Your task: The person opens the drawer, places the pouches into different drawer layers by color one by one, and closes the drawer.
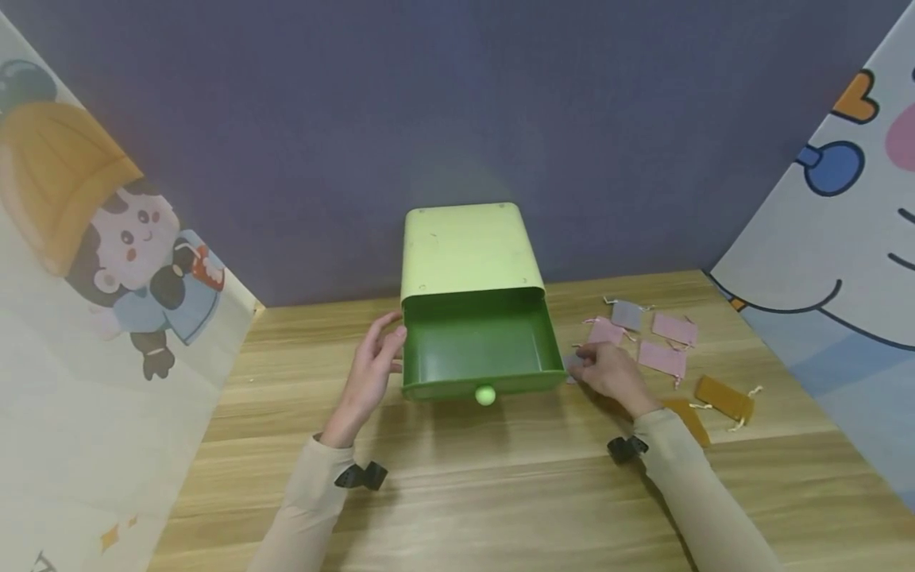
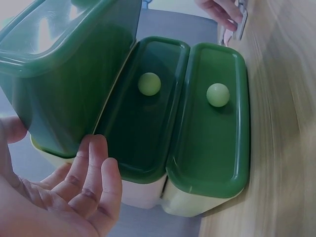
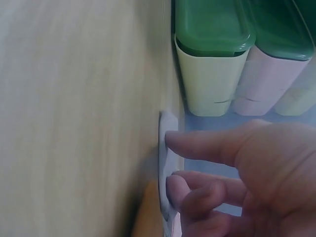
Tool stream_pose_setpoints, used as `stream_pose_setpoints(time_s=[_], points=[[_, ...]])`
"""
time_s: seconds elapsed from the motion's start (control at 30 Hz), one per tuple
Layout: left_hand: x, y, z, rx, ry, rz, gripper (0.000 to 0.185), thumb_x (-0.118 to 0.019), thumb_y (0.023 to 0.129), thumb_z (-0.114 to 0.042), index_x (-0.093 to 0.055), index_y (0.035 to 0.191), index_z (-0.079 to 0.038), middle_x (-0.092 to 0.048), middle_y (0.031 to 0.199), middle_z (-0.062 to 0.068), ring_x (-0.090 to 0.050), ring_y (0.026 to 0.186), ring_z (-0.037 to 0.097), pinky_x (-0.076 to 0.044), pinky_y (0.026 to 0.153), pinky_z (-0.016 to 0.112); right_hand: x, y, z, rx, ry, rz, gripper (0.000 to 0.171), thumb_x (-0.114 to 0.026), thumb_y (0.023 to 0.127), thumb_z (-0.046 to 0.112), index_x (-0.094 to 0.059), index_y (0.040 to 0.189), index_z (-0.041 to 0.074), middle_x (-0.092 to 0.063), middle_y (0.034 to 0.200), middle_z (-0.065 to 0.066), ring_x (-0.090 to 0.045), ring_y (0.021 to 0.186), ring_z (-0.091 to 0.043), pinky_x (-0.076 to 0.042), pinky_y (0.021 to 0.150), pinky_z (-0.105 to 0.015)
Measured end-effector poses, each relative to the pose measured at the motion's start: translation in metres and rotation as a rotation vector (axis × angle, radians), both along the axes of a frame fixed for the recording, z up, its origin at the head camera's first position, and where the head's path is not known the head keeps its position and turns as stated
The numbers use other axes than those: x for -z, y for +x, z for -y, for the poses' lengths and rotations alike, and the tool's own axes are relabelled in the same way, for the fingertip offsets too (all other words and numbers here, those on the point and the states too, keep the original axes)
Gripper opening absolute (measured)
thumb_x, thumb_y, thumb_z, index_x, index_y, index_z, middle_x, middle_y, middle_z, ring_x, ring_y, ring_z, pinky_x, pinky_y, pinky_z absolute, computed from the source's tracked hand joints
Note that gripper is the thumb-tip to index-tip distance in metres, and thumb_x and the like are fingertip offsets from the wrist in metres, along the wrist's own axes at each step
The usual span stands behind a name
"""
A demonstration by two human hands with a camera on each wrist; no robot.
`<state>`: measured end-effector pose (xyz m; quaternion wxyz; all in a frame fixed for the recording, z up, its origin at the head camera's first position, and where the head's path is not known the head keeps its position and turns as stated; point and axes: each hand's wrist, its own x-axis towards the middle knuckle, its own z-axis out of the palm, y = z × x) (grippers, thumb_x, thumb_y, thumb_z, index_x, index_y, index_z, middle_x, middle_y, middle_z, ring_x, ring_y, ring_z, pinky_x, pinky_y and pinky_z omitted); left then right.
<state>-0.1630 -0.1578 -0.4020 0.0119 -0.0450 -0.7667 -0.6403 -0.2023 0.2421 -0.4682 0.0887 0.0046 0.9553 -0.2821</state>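
Note:
A small cabinet [image 1: 465,250] with a pale yellow-green top has its upper green drawer [image 1: 475,349] pulled out, and the drawer's inside is bare. My left hand [image 1: 372,365] is at the drawer's left side, fingers loosely bent. In the left wrist view its fingertips [image 2: 98,143] come up beside the drawer wall, palm turned up. Right of the drawer, my right hand [image 1: 611,373] pinches a small grey drawstring pouch [image 1: 573,368] between thumb and fingers. The right wrist view shows this pouch [image 3: 168,158] edge-on, close over the table, with the thumb and a bent finger on it.
Two closed green drawer fronts with round knobs [image 2: 149,84] sit below the open one. On the right of the table [image 1: 443,492] lie another grey pouch [image 1: 626,314], several pink pouches [image 1: 662,357] and two mustard pouches [image 1: 725,399]. A dark panel [image 1: 322,159] stands behind.

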Motion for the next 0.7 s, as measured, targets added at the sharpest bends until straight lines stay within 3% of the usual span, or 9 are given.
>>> stream_pose_setpoints(time_s=[0.3, 0.5, 0.7], points=[[-0.0011, 0.0022, 0.0009, 0.005, -0.009, -0.001, 0.054, -0.047, 0.114, -0.034, -0.042, 0.161, -0.009, -0.068, 0.134, 0.028, -0.069, 0.096, 0.016, -0.059, 0.087, 0.035, -0.0030, -0.0014, -0.0018, -0.024, 0.010, 0.016, 0.054, -0.075, 0.098, 0.032, -0.066, 0.139, -0.002, -0.071, 0.128, -0.025, -0.068, 0.117, -0.043, -0.057, 0.096, -0.058], [0.0005, 0.0012, 0.0004, -0.001, 0.002, 0.007, 0.053, -0.047, 0.114, -0.034, -0.043, 0.161, -0.011, -0.068, 0.133, 0.028, -0.070, 0.098, 0.024, -0.060, 0.088, 0.038, -0.0016, -0.0015, -0.0016, -0.041, 0.025, -0.012, 0.050, -0.073, 0.098, 0.032, -0.070, 0.136, -0.001, -0.073, 0.125, -0.022, -0.069, 0.112, -0.038, -0.057, 0.094, -0.056], [-0.0009, 0.0020, 0.0010, 0.004, -0.016, 0.003, 0.053, -0.047, 0.114, -0.035, -0.042, 0.161, -0.011, -0.068, 0.134, 0.027, -0.069, 0.097, 0.019, -0.059, 0.087, 0.033, -0.0022, -0.0008, 0.0000, -0.047, 0.061, -0.018, 0.046, -0.073, 0.099, 0.032, -0.072, 0.132, 0.001, -0.076, 0.122, -0.021, -0.072, 0.108, -0.037, -0.059, 0.090, -0.055]])
